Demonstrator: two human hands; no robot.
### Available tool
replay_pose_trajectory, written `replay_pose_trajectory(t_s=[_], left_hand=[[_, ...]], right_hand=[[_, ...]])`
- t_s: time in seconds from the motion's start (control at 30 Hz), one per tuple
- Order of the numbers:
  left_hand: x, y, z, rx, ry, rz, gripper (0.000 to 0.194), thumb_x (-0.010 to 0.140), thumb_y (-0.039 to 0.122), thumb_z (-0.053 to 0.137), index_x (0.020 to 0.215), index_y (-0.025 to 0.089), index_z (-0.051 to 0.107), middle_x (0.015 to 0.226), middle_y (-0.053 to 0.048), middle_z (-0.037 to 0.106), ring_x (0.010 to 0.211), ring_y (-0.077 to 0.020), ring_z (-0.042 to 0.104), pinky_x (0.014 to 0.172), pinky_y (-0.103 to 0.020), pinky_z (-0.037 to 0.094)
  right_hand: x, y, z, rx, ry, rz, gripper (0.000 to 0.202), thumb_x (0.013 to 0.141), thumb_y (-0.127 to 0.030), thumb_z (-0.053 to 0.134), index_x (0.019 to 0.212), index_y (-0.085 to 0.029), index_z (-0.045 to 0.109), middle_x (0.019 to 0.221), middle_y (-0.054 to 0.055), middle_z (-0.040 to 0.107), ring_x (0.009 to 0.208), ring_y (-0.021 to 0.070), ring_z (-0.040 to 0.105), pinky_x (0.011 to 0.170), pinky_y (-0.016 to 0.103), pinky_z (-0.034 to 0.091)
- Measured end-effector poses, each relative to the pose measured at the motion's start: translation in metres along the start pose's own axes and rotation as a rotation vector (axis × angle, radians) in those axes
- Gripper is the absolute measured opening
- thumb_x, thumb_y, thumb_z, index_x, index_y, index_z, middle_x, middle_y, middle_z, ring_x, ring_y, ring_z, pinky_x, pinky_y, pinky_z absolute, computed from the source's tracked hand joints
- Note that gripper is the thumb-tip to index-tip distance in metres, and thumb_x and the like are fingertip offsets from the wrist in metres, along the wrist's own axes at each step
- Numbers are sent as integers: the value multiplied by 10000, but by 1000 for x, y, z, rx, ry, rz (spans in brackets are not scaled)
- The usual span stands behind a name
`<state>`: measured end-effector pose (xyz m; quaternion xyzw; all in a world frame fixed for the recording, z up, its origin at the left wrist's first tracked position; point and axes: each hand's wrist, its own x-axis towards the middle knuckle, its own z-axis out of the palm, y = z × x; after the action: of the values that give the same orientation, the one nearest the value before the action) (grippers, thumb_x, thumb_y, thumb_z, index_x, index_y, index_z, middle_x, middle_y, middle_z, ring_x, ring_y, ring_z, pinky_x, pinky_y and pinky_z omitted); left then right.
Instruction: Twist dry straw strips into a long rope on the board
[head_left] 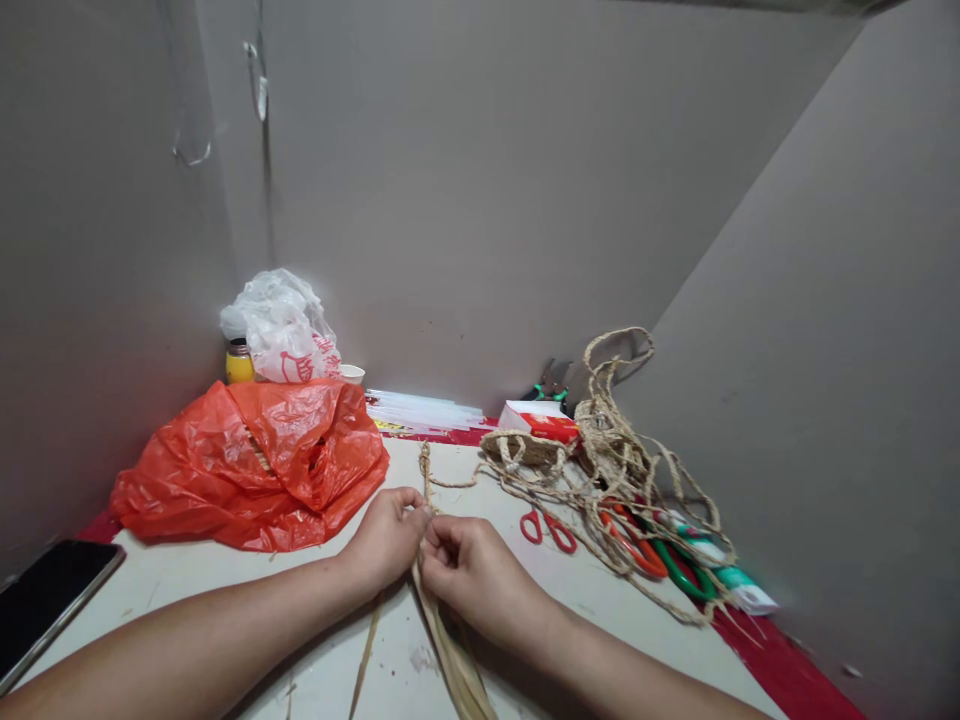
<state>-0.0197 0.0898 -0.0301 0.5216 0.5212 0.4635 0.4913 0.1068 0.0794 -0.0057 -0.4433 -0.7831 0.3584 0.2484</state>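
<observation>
My left hand and my right hand meet at the middle of the white table. Both are closed in a pinch on a tan straw braid. Its plaited end reaches away from me, past my fingertips. Loose flat straw strands run from under my right hand toward the near edge. One thin strand lies apart, left of the bundle. My fingers partly hide the point where the strands cross.
At left sit an orange plastic bag, a phone, a white bag and a yellow jar. White sticks lie behind. Tangled braided cord, red-handled scissors and a red-white box are at right.
</observation>
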Motion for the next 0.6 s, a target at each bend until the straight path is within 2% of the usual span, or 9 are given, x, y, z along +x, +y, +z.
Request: replay_pose_trajectory(t_s=[0.07,0.13,0.27,0.4,0.5,0.6], left_hand=[[0,1,0,4,1,12,185,727,335,488,644,169,485,525,32,477,493,-102,428,478,-212,303],[-1,1,0,7,-2,29,189,733,337,486,646,170,483,525,32,476,496,-102,429,477,-210,299],[-1,3,1,-32,-21,26,195,733,352,499,650,178,468,508,39,468,476,-100,425,467,-205,293],[-2,8,0,-18,-3,-19,184,749,344,500,669,179,480,450,82,371,412,-66,295,428,-190,210],[-3,9,-1,-19,-2,-58,196,762,354,498,670,184,469,427,98,313,403,-63,230,416,-195,163],[-1,8,-2,-30,6,-72,218,767,378,508,674,186,463,434,95,328,414,-66,234,418,-195,167]], right_hand=[[-1,-2,0,-107,53,-86,155,713,-148,455,563,-168,420,541,-22,451,513,85,401,474,194,288],[-2,-5,0,-162,73,-110,159,724,-131,443,569,-165,432,539,-15,474,517,88,409,490,197,288],[-4,-6,0,-220,101,-119,139,736,-126,445,605,-163,474,550,-8,524,505,90,434,501,202,285],[1,7,-6,-262,133,-50,135,715,-98,461,600,-166,485,545,-5,534,500,100,444,512,217,288],[1,16,-19,-105,138,31,158,727,-128,487,578,-172,459,514,-15,496,497,105,438,509,219,305],[-6,13,-36,307,95,68,156,800,-266,509,674,-176,485,575,-15,528,558,115,491,561,220,384]])
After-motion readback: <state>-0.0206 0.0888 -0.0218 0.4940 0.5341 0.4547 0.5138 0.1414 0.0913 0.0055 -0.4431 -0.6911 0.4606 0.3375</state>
